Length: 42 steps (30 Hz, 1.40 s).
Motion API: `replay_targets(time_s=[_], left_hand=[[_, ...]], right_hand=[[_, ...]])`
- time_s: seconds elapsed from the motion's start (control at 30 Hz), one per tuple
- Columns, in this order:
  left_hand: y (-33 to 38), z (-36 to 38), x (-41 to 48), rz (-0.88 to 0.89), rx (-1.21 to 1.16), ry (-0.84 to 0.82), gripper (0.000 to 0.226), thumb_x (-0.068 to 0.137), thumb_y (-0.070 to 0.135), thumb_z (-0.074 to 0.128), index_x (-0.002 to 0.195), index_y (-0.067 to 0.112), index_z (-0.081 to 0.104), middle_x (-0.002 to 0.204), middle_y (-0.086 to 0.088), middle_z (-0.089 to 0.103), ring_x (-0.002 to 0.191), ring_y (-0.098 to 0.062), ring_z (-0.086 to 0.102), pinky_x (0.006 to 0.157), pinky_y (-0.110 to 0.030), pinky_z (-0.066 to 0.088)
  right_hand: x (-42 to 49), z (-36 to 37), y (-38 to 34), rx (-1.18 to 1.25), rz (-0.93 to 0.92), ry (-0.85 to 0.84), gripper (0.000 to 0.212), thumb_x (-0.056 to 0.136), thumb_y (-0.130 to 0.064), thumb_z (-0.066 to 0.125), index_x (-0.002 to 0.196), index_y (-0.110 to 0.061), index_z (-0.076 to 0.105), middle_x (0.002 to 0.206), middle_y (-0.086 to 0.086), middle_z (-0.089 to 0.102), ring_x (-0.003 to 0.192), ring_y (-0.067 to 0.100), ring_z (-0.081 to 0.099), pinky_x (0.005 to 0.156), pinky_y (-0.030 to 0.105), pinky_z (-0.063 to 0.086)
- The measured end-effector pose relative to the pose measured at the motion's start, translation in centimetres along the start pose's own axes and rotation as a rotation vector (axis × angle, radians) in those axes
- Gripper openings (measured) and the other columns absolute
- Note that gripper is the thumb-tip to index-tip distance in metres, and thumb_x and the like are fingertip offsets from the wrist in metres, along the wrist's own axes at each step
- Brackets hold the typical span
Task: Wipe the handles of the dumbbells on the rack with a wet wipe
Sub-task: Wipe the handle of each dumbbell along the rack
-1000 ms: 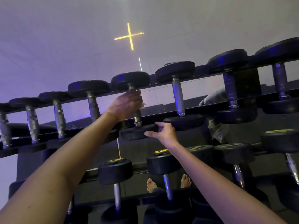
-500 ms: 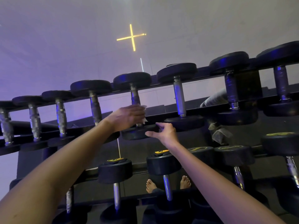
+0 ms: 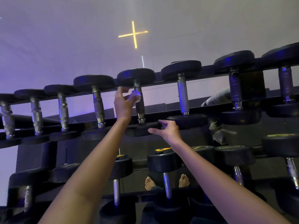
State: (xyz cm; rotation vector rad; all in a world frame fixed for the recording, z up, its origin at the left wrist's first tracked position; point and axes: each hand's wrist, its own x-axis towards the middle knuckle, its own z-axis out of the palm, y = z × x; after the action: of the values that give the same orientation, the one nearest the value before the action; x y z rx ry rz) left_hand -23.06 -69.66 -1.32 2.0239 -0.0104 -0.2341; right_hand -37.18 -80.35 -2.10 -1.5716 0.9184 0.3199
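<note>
Left hand: the left hand (image 3: 123, 105) reaches up to the top tier and pinches a white wet wipe (image 3: 135, 96) against the upper part of a metal handle (image 3: 140, 108).
Right hand: the right hand (image 3: 169, 130) holds the near head (image 3: 137, 132) of the same dumbbell (image 3: 135, 76), thumb and fingers (image 3: 161, 122) around its rim.
Rack: a dark rack (image 3: 50, 152); its top tier carries a row of black-headed dumbbells lying front to back.
Lower tier: lower dumbbells (image 3: 163, 160), some with yellow marks on their heads.
Floor: two bare feet (image 3: 150, 183) show between the lower dumbbells.
Background: a glowing yellow cross (image 3: 133, 33) on the pale surface above the rack.
</note>
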Motion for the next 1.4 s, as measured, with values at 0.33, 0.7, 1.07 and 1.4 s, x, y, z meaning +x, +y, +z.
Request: replay_targets(time_s=[0.33,0.7,1.07,1.4], left_hand=[[-0.1,0.4,0.7,-0.286,-0.277,0.035,0.012,0.078,0.01,0.074,0.08,0.016,0.064,0.081,0.0,0.066,0.066,-0.009,0.058,0.062,-0.025,0.049],[-1.9,-1.2,-3.7,-0.284,0.103,-0.157,0.02,0.073,0.017,0.08,0.08,0.012,0.063,0.079,-0.002,0.065,0.071,-0.013,0.06,0.069,-0.027,0.049],[3.4,1.1,-6.7,-0.255,-0.269,-0.285,0.017,0.076,0.009,0.076,0.091,0.006,0.069,0.082,-0.01,0.067,0.062,-0.013,0.057,0.051,-0.02,0.042],[6.2,6.1,-10.5,-0.206,-0.295,-0.242,0.01,0.076,0.012,0.076,0.078,0.016,0.067,0.08,-0.008,0.069,0.069,-0.015,0.058,0.06,-0.026,0.042]], right_hand=[[0.0,0.1,0.1,0.025,-0.003,-0.002,0.078,0.065,-0.026,0.085,0.132,-0.006,0.051,0.133,0.011,0.055,0.123,0.021,0.051,0.099,0.027,0.041],[-1.9,-0.6,-0.4,-0.107,-0.056,-0.026,0.065,0.079,-0.035,0.074,0.134,-0.01,0.05,0.132,0.008,0.057,0.122,0.021,0.052,0.094,0.024,0.039],[-7.6,-6.6,-2.0,-0.134,-0.206,0.249,0.026,0.089,-0.027,0.064,0.099,-0.005,0.072,0.098,0.008,0.071,0.088,0.01,0.059,0.055,0.008,0.037],[-7.8,-12.9,0.1,-0.248,-0.277,0.295,0.025,0.088,-0.032,0.064,0.096,-0.011,0.074,0.091,0.003,0.072,0.087,0.014,0.064,0.081,0.029,0.048]])
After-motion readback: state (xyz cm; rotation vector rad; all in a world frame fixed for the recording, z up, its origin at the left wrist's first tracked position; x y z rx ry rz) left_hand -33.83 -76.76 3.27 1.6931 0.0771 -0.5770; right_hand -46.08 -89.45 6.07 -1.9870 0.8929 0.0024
